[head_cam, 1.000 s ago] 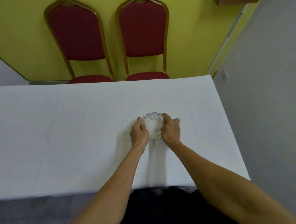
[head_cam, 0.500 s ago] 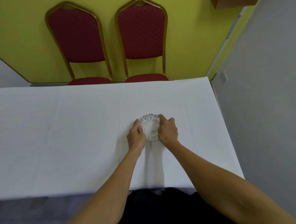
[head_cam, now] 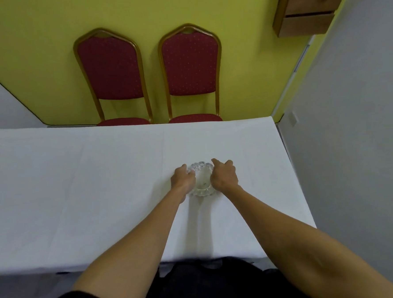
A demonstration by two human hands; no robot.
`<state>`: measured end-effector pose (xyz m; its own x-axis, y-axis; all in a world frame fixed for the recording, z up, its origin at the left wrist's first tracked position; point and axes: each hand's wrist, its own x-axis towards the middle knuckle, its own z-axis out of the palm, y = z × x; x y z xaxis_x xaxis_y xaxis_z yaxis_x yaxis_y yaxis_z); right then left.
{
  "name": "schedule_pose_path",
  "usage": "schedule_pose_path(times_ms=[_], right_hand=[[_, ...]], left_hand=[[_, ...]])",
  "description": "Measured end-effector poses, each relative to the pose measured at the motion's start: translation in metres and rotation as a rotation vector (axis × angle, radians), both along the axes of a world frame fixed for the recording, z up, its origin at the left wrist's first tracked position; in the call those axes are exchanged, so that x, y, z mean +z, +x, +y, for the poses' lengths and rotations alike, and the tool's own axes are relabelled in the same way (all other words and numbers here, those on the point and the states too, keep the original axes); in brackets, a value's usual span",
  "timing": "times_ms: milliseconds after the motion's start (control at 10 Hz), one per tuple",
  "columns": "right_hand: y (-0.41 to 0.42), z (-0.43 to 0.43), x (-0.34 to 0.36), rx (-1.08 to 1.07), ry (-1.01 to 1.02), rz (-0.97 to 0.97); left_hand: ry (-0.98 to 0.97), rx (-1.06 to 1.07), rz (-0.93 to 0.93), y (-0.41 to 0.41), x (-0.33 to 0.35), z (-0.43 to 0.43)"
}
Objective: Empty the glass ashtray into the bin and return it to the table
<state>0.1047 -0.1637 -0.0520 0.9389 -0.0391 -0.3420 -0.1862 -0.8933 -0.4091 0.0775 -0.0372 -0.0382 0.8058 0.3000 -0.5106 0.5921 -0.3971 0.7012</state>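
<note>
A big table (head_cam: 78, 190) with a white cloth fills the room, two red chairs (head_cam: 149, 71) at 12 o'clock. The glass ashtray (head_cam: 201, 179) sits on the cloth. The left hand (head_cam: 183, 179) and right hand (head_cam: 223, 176) press on its two sides. No bin shows, so emptying looks not started. The hands have not moved from before; the view tipped up a bit.
</note>
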Motion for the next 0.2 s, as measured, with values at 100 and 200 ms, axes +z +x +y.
schedule_pose_path(times_ms=[100,200], right_hand=[[0.016,-0.005,0.024,0.056,-0.036,-0.054],[0.046,-0.008,0.061,0.071,-0.016,-0.156]], left_hand=[[0.069,-0.069,-0.073,0.026,0.028,0.01],[0.137,-0.141,-0.195,0.054,0.064,0.018]])
